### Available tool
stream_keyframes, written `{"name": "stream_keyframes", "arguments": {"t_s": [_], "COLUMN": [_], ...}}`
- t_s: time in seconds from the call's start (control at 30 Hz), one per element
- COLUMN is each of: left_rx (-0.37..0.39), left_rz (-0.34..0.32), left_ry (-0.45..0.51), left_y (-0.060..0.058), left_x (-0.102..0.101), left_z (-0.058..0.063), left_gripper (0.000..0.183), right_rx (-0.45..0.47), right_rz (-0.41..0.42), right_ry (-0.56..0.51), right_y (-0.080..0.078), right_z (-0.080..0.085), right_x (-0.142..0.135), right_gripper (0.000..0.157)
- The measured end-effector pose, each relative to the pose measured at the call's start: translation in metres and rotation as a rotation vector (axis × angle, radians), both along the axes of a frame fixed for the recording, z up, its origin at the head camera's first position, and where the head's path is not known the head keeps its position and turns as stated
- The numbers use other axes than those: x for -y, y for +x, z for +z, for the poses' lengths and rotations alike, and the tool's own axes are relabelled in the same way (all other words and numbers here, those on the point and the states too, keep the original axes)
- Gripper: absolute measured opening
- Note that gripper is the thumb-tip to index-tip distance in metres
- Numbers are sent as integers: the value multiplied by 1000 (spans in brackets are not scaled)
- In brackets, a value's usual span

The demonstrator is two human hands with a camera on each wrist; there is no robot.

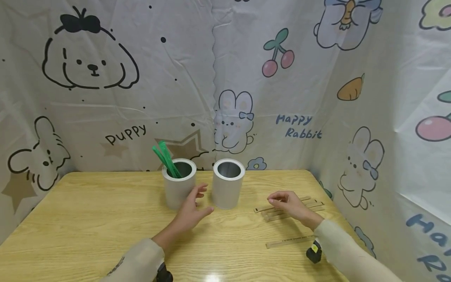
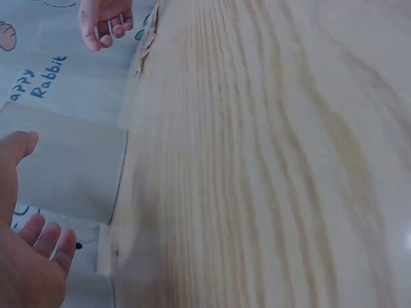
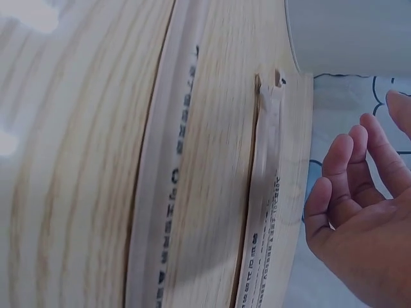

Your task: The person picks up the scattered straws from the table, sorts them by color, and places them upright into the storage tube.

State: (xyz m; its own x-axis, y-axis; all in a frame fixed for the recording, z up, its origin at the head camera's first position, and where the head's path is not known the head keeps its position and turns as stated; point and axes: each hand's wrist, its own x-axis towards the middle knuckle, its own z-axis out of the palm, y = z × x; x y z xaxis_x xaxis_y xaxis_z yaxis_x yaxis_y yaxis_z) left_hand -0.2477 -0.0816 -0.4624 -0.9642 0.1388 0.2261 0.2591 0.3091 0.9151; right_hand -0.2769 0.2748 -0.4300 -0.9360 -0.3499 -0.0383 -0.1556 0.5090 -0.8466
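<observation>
My left hand (image 1: 192, 213) reaches beside the left white container (image 1: 172, 194), fingers spread and nothing in them. Several green strips (image 1: 165, 156) lean out of that container's mouth. To its right stands a second white container (image 1: 227, 192), with no contents showing at its opening. My right hand (image 1: 291, 205) hovers over a loose pile of thin, paper-wrapped sticks (image 1: 276, 216). In the right wrist view its fingers (image 3: 337, 157) are loosely bent and hold nothing. Nearer to me lies one separate wrapped stick (image 1: 287, 241), with printing along its sleeve.
The light wood table (image 1: 88, 219) ends at a cloth backdrop (image 1: 169, 98) printed with cartoon animals, which also runs down the right side. A black wrist device (image 1: 313, 252) sits at the right sleeve, and another (image 1: 163, 273) at the left one.
</observation>
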Motion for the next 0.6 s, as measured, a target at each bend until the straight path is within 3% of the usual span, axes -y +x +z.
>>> {"name": "stream_keyframes", "arguments": {"t_s": [0.23,0.4,0.6], "left_rx": [-28,-8,83], "left_rz": [29,62,63], "left_ry": [13,-10,28], "left_y": [-14,-22,-30], "left_x": [-18,-28,-38], "left_z": [-7,-9,-7], "left_gripper": [91,99,108], "right_rx": [-6,-19,-39], "right_rz": [-9,8,45], "right_ry": [26,44,75], "right_y": [-2,-4,-10], "right_z": [0,0,-4], "right_x": [-5,-11,-23], "right_gripper": [40,40,40]}}
